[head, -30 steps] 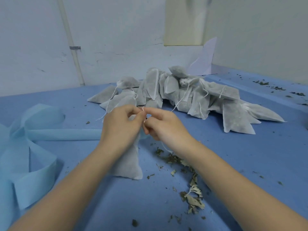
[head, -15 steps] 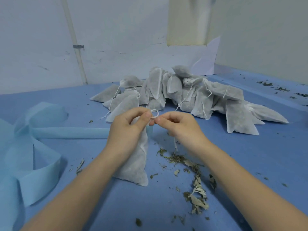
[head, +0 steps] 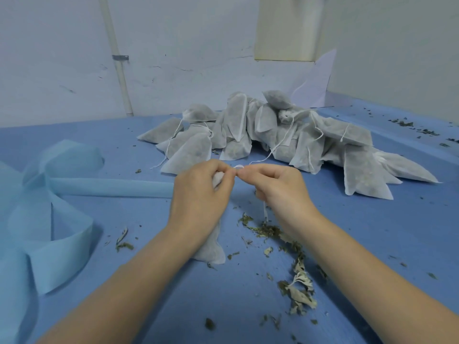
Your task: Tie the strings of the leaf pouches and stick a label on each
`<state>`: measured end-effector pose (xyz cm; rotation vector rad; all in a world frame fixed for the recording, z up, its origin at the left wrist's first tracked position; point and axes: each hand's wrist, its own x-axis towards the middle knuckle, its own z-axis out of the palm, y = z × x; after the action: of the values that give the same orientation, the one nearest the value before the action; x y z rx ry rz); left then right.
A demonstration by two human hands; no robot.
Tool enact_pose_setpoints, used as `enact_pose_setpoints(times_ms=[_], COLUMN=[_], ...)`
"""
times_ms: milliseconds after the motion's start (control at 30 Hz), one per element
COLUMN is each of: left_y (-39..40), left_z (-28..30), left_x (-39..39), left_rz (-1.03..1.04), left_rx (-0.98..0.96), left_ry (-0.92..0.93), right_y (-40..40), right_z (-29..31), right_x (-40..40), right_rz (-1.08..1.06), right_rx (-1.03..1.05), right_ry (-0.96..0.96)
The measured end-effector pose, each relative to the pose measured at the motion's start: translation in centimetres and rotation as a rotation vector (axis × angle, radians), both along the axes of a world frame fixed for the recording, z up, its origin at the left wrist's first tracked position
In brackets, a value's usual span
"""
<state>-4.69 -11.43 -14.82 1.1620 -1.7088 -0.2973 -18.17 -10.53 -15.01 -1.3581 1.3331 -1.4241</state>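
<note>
The leaf pouch (head: 211,247) hangs from the left hand (head: 198,192), which pinches its gathered neck, bottom corner resting on the blue table (head: 372,232). The right hand (head: 280,187) pinches the white string (head: 239,167) in a small loop: knot-tying, judged. Next, the loop needs cinching tight.

both forearms reach forward; left hand (head: 198,192) and right hand (head: 280,189) meet fingertip to fingertip (both pinched closed, knuckles up).
</note>
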Motion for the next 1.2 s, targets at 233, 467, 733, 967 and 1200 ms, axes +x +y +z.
enact_pose_setpoints(times_ms=[233,467,733,967,1200], left_y=[0.0,-0.1,1.0,0.5,0.3], left_z=[0.2,0.3,-0.4,0.1,0.3], left_x=[-0.2,-0.4,-0.5,0.0,-0.5], left_rz=[0.003,-0.161,0.047,0.025,0.064], left_rx=[0.207,0.326,-0.243,-0.145,-0.035], left_ry=[0.130,0.368,-0.054,0.024,-0.092], right_y=[0.0,0.1,0.1,0.2,0.5], right_z=[-0.1,0.2,0.2,-0.1,-0.3], right_x=[0.4,0.6,0.5,0.2,0.0], right_rz=[0.064,0.319,0.296,0.136,-0.002], right_rx=[0.099,0.318,0.332,0.172,-0.078], right_ry=[-0.284,-0.706,-0.753,-0.453,-0.108])
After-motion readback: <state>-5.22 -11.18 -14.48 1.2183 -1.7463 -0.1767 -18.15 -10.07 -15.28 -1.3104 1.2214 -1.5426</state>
